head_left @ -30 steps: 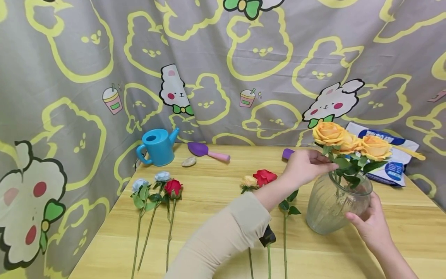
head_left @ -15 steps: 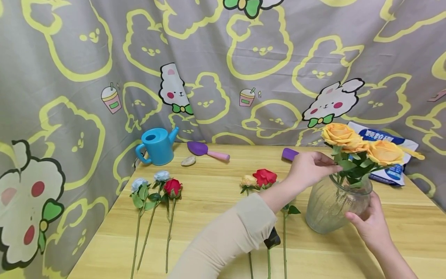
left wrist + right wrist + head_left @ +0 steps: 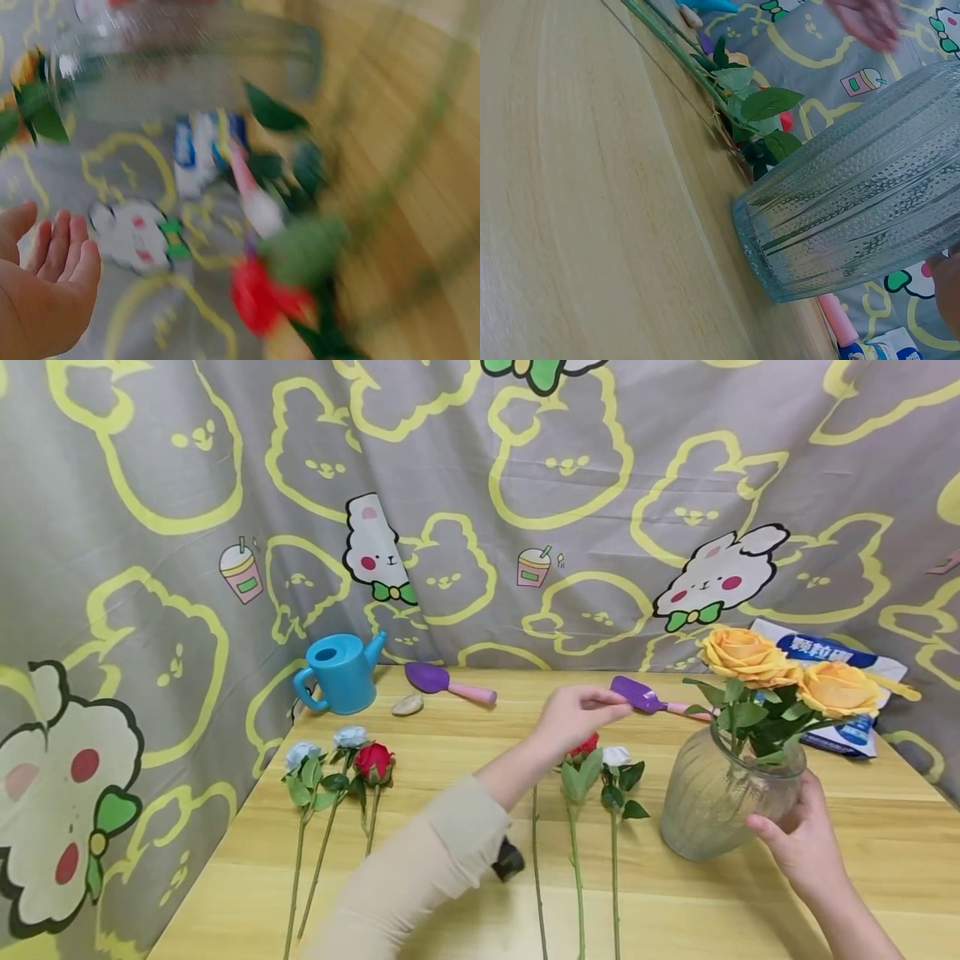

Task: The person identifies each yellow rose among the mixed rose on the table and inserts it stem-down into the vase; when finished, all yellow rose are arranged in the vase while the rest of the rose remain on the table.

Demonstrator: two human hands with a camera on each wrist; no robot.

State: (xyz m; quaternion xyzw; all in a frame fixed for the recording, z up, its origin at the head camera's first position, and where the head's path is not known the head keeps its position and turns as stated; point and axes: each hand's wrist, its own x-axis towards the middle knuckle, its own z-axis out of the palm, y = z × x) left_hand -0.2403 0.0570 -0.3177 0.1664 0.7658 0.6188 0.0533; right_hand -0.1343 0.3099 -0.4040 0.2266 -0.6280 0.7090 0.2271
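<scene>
My right hand (image 3: 798, 847) grips the ribbed clear glass vase (image 3: 720, 806) by its right side, thumb in front. Orange-yellow roses (image 3: 750, 658) with green leaves stand in the vase, their heads above its rim. To the vase's left is my left hand (image 3: 585, 714), held over the table with nothing in it; its fingers look loose in the left wrist view. Just below it lie a red rose (image 3: 585, 744) and a white rose (image 3: 617, 756), the red one partly hidden by the hand. In the right wrist view, stems run down inside the vase (image 3: 840, 217).
On the left lie two pale blue roses (image 3: 350, 737) and a red rose (image 3: 374, 762). Along the back are a blue watering can (image 3: 341, 677), a stone (image 3: 407, 705), a purple trowel (image 3: 427, 677), another purple tool (image 3: 636, 693) and a printed bag (image 3: 832, 656). A patterned curtain (image 3: 450, 468) hangs behind.
My left hand has let go of the yellow roses' leaves and moved left, away from the vase. The roses have shifted right and lean over the rim. My right hand stays on the vase.
</scene>
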